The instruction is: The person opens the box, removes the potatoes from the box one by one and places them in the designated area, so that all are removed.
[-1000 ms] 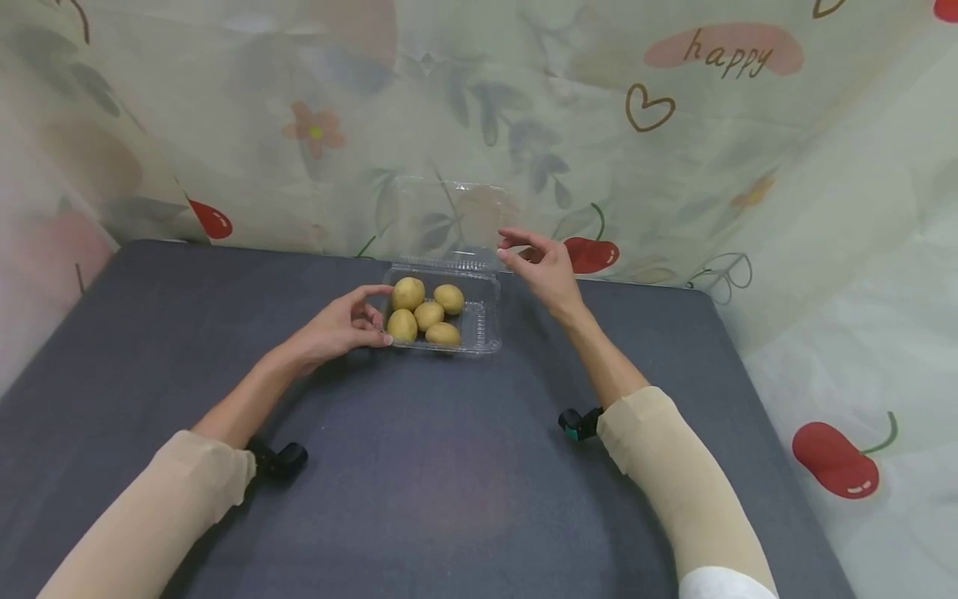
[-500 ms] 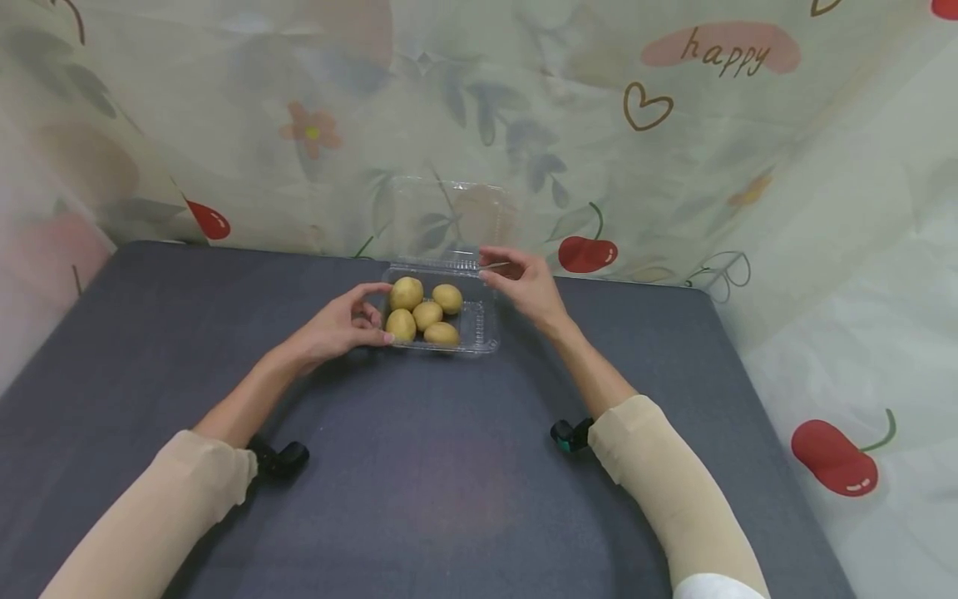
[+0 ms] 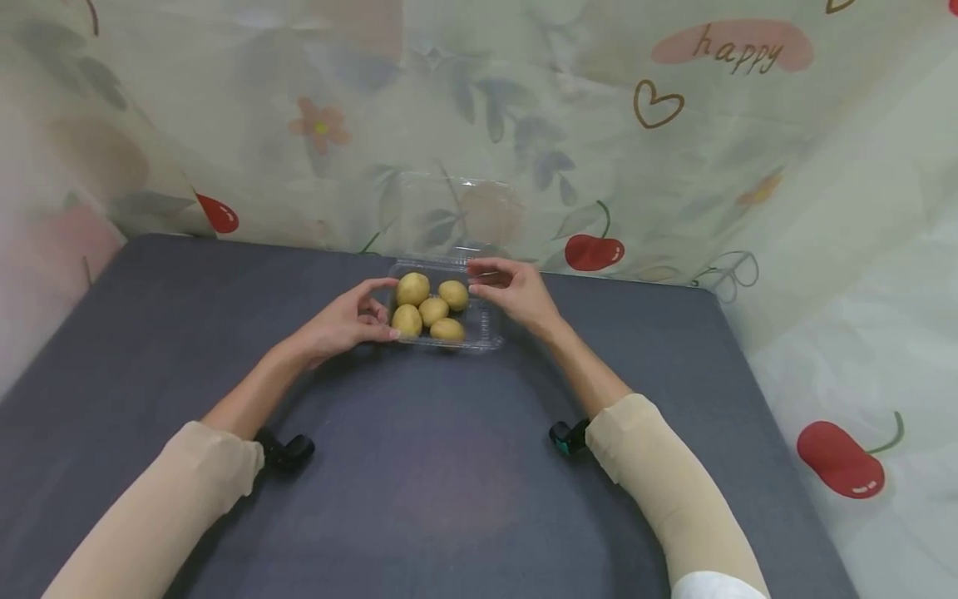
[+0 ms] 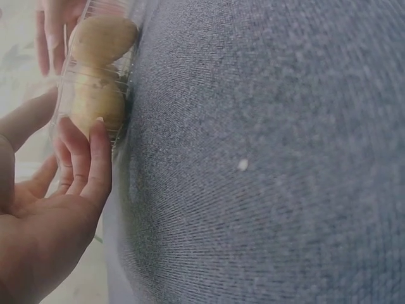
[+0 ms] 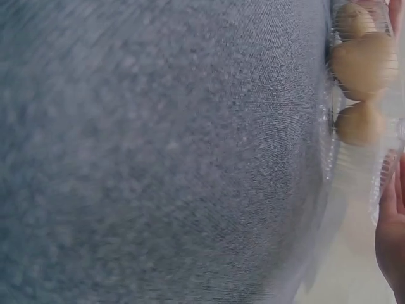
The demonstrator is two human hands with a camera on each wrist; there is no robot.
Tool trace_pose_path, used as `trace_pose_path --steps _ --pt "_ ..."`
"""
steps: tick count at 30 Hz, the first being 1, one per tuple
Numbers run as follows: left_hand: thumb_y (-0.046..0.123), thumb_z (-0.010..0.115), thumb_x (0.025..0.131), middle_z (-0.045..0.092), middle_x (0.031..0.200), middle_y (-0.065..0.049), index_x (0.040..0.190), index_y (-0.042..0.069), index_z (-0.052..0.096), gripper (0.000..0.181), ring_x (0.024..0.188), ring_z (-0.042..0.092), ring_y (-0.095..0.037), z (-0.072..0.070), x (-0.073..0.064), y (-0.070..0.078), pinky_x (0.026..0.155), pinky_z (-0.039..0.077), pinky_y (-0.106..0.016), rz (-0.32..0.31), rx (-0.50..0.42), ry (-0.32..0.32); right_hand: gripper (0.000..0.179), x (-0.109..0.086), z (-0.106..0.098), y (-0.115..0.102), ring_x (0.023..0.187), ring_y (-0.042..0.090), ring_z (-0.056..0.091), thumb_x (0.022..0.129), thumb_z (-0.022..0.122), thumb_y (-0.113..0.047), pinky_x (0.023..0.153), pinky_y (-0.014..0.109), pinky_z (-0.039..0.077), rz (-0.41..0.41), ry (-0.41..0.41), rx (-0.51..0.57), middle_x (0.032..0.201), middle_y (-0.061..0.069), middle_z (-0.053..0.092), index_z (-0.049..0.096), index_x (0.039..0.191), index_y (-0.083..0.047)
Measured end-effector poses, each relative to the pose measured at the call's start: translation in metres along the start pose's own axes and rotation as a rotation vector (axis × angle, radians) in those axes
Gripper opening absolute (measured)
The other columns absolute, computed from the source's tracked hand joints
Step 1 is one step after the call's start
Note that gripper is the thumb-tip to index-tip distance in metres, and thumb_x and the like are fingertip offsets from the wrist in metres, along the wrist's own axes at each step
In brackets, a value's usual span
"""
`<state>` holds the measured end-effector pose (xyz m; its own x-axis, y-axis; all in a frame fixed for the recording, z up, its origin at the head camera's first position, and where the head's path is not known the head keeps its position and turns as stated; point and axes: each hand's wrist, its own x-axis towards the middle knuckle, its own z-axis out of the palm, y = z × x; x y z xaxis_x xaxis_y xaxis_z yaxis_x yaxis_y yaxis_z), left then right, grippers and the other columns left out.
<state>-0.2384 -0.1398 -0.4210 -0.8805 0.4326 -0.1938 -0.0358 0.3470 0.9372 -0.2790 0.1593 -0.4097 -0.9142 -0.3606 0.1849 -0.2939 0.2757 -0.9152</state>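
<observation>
- Clear plastic hinged box (image 3: 486, 326): on dark grey table (image 3: 427, 457), toward far edge; five round yellow potatoes (image 3: 433, 312) inside.
- Left hand (image 3: 340, 326): thumb and fingers grip box's left end.
- Right hand (image 3: 518, 296): above right rear, thumb-finger gap small, holding nothing.
- Clear lid (image 3: 456, 212) raised, before floral curtain (image 3: 479, 91).

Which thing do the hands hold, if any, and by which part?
The left hand holds the clear container by its left end. The right hand holds nothing visible.
</observation>
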Motion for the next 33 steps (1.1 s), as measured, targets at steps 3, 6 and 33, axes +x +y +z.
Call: trace_pose_path --steps 3,6,33 --pt "0.016 0.076 0.090 0.053 0.105 -0.014 0.156 0.019 0.026 0.082 0.090 0.058 -0.029 0.001 0.002 0.002 0.087 0.045 -0.043 0.005 0.002 -0.008 0.038 0.001 0.001 0.000 0.107 0.027 0.067 0.090 0.072 -0.003 0.086 0.033 0.055 0.021 -0.021 -0.036 0.121 0.016 0.067 0.065 0.127 0.001" --pt "0.015 0.076 0.090 0.053 0.104 -0.014 0.156 0.018 0.026 0.083 0.089 0.058 -0.027 0.000 0.002 0.003 0.087 0.046 -0.043 0.003 -0.001 -0.008 0.036 0.002 0.004 -0.001 0.107 0.026 0.067 0.090 0.072 -0.003 0.086 0.030 0.055 0.029 -0.048 -0.100 0.120 0.016 0.068 0.066 0.126 0.002" --pt "0.012 0.074 0.091 0.054 0.101 -0.013 0.157 0.017 0.026 0.082 0.087 0.054 -0.025 -0.001 0.001 0.002 0.086 0.045 -0.041 0.003 -0.001 -0.008 0.035 0.015 0.038 -0.024 0.099 0.019 0.069 0.085 0.079 -0.012 0.080 0.030 0.055 0.253 0.023 -0.446 0.112 0.005 0.073 0.073 0.120 -0.010"
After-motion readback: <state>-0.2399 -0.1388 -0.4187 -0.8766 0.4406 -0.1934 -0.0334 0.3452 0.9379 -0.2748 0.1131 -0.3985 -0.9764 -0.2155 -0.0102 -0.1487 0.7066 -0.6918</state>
